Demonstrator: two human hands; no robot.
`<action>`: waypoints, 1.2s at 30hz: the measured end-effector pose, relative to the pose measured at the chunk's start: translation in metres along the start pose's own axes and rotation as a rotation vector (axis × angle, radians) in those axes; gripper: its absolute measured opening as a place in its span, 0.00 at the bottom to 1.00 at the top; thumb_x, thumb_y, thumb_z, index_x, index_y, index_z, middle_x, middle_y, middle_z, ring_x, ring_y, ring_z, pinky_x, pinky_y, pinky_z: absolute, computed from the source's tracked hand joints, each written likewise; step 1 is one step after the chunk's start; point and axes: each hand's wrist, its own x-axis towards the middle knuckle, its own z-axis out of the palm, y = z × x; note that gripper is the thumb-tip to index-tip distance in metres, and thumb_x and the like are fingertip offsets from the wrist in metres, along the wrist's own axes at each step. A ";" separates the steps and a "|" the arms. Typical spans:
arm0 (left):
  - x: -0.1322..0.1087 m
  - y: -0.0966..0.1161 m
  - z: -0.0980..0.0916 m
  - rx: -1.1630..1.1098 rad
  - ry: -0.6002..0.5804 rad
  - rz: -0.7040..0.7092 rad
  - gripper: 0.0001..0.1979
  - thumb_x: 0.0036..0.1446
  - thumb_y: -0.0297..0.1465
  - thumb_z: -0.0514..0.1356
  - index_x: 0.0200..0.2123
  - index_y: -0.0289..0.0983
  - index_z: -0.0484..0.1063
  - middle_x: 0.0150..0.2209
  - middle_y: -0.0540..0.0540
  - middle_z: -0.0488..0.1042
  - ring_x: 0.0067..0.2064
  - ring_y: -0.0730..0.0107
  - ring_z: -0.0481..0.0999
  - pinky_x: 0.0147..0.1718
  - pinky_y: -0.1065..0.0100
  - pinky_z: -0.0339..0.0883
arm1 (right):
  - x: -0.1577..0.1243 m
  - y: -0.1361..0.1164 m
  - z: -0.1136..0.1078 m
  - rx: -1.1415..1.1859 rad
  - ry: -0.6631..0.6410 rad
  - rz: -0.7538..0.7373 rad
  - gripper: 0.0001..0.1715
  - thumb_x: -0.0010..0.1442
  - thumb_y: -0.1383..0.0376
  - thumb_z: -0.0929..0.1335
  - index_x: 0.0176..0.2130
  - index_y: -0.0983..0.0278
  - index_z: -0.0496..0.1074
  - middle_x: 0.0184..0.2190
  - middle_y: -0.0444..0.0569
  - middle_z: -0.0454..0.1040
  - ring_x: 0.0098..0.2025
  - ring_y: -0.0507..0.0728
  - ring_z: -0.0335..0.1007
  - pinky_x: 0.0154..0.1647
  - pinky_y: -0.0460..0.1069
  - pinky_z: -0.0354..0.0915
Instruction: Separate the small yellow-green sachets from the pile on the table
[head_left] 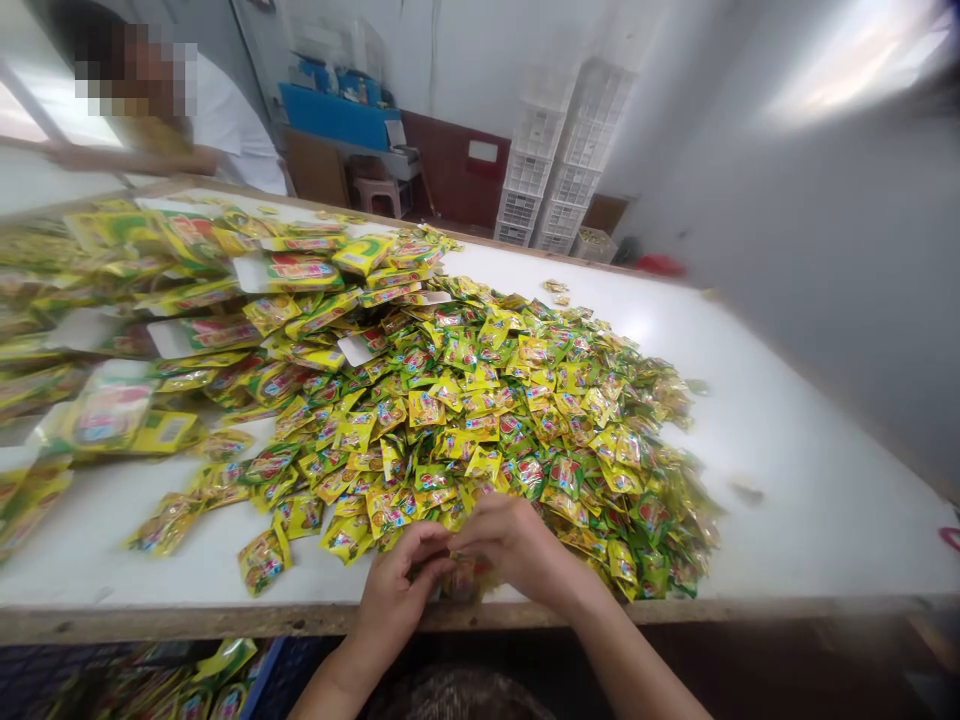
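Note:
A large heap of small yellow-green sachets (pixel 495 400) covers the middle of a white table (pixel 787 470). At the heap's near edge, close to the table's front rim, my left hand (pixel 397 585) and my right hand (pixel 517 545) meet with fingers curled. Together they pinch a few sachets (pixel 461 575) that are mostly hidden under my fingers. Loose single sachets (pixel 262 558) lie just left of my left hand.
Bigger yellow carded packs (pixel 292 272) pile up at the table's left and back. A person in a white shirt (pixel 225 120) stands at the far left corner. Stacked white crates (pixel 559 160) stand against the back wall. More sachets fill a bin (pixel 187 690) under the table.

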 end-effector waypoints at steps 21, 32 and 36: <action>-0.001 0.012 0.004 -0.035 0.005 0.055 0.04 0.58 0.31 0.63 0.35 0.39 0.69 0.34 0.50 0.76 0.39 0.66 0.78 0.39 0.69 0.71 | 0.047 -0.021 -0.027 -0.164 -0.448 -0.155 0.13 0.54 0.78 0.68 0.27 0.63 0.76 0.25 0.41 0.68 0.29 0.51 0.65 0.29 0.43 0.59; -0.002 0.011 0.001 0.079 -0.018 0.148 0.17 0.61 0.30 0.59 0.54 0.46 0.71 0.47 0.46 0.79 0.48 0.62 0.78 0.50 0.61 0.70 | -0.006 -0.004 -0.005 -0.017 0.011 0.058 0.10 0.54 0.72 0.74 0.38 0.60 0.79 0.36 0.47 0.78 0.40 0.56 0.73 0.43 0.48 0.66; 0.001 0.011 0.007 0.226 -0.055 0.283 0.13 0.62 0.29 0.58 0.48 0.46 0.76 0.47 0.46 0.79 0.50 0.62 0.76 0.52 0.63 0.69 | -0.035 0.007 0.027 0.105 0.320 0.104 0.09 0.60 0.70 0.69 0.37 0.59 0.80 0.37 0.50 0.76 0.40 0.56 0.74 0.40 0.48 0.69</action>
